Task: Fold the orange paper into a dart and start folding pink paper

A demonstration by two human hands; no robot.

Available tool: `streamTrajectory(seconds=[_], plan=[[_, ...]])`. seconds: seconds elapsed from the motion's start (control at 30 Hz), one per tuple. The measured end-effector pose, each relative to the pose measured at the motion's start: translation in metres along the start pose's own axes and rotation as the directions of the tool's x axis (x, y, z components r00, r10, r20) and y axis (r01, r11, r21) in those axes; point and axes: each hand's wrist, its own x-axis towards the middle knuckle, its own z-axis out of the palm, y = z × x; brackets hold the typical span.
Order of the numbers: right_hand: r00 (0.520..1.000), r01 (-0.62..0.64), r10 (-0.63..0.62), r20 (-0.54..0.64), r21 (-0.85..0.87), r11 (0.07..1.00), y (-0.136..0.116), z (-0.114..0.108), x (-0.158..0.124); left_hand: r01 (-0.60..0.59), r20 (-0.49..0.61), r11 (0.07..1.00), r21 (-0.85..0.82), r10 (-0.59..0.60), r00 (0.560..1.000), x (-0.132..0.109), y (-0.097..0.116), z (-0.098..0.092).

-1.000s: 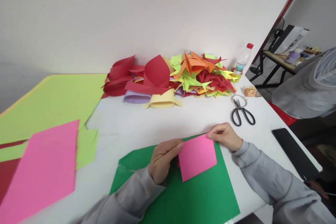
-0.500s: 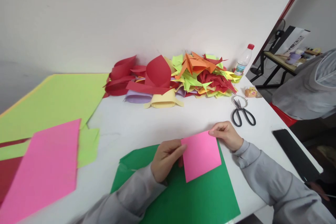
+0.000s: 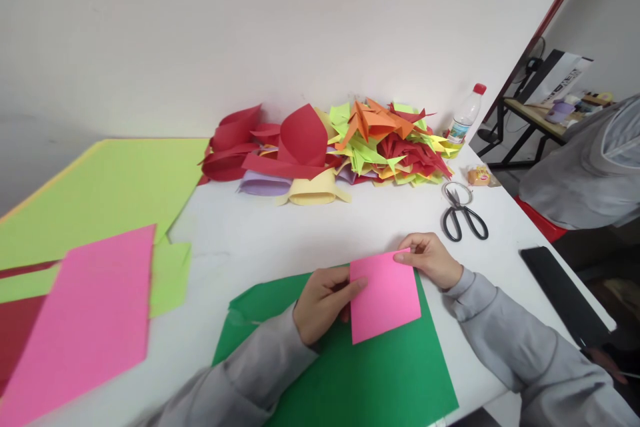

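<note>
A small pink paper square is held over a large green sheet on the white table. My left hand pinches its left edge, thumb on the face and fingers behind. At the upper right corner, my right hand grips the same square between thumb and fingers. Black-handled scissors lie beyond my right hand, touching none of the paper I hold.
Large pink and lime sheets cover the left side. Folded paper shapes are heaped by the wall, beside a bottle. A black flat object lies right; a person in grey sits beyond.
My left hand has shifted slightly right, its thumb further in over the pink square. My right thumb has moved a little left along the top edge, and the square has turned slightly.
</note>
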Motion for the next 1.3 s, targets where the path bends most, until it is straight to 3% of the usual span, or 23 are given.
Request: streamTrajectory(seconds=[0.2, 0.33, 0.4, 0.47, 0.53, 0.6, 0.67, 0.7, 0.8, 0.87, 1.07, 1.17, 1.3], plan=[[1.0, -0.002, 0.003, -0.018, 0.085, 0.996, 0.0, 0.0, -0.001, 0.011, -0.012, 0.998, 0.067, -0.01, 1.0, -0.001, 0.002, 0.0], [0.993, -0.067, 0.086, -0.076, 0.226, 0.972, -0.001, -0.005, 0.002, -0.129, -0.142, 0.983, 0.132, 0.147, 0.979, -0.002, 0.001, 0.0], [0.987, -0.112, 0.138, -0.079, 0.272, 0.956, -0.002, -0.007, 0.002, -0.286, -0.264, 0.933, 0.217, 0.338, 0.903, -0.002, -0.001, 0.001], [0.986, -0.131, 0.153, -0.061, 0.271, 0.954, -0.002, -0.008, 0.003, -0.428, -0.287, 0.805, 0.411, 0.559, 0.778, -0.001, -0.004, 0.0], [0.991, -0.115, 0.126, -0.035, 0.232, 0.966, -0.002, -0.007, 0.002, -0.501, -0.171, 0.635, 0.589, 0.703, 0.691, 0.0, -0.006, -0.001], [0.997, -0.074, 0.077, -0.014, 0.157, 0.985, -0.001, -0.005, 0.001, -0.564, -0.041, 0.528, 0.635, 0.752, 0.658, 0.0, -0.007, -0.003], [1.0, -0.008, 0.008, 0.001, 0.058, 0.998, 0.0, -0.004, 0.001, -0.603, 0.006, 0.557, 0.571, 0.732, 0.681, 0.0, -0.005, -0.005], [0.999, 0.033, -0.034, 0.011, 0.016, 0.999, 0.002, -0.004, 0.0, -0.585, -0.007, 0.613, 0.531, 0.694, 0.72, 0.0, -0.004, -0.005], [0.992, 0.112, -0.111, 0.067, -0.022, 0.993, 0.009, -0.006, -0.001, -0.373, -0.135, 0.805, 0.461, 0.479, 0.867, -0.002, 0.0, -0.003], [0.989, 0.117, -0.117, 0.087, 0.011, 0.993, 0.013, -0.006, -0.002, -0.244, -0.198, 0.868, 0.432, 0.355, 0.914, -0.003, 0.002, -0.001], [0.998, 0.018, -0.016, 0.058, -0.035, 0.999, 0.006, 0.003, -0.008, -0.098, -0.132, 0.984, 0.15, 0.118, 0.984, 0.0, 0.005, 0.0], [0.996, -0.025, 0.028, 0.087, -0.035, 0.999, 0.0, 0.009, -0.01, -0.053, -0.172, 0.999, 0.008, 0.054, 0.984, 0.003, 0.007, 0.0], [0.983, -0.067, 0.078, 0.168, -0.074, 0.995, -0.001, 0.013, -0.013, -0.006, -0.229, 0.999, 0.051, 0.017, 0.973, 0.006, 0.009, -0.001]])
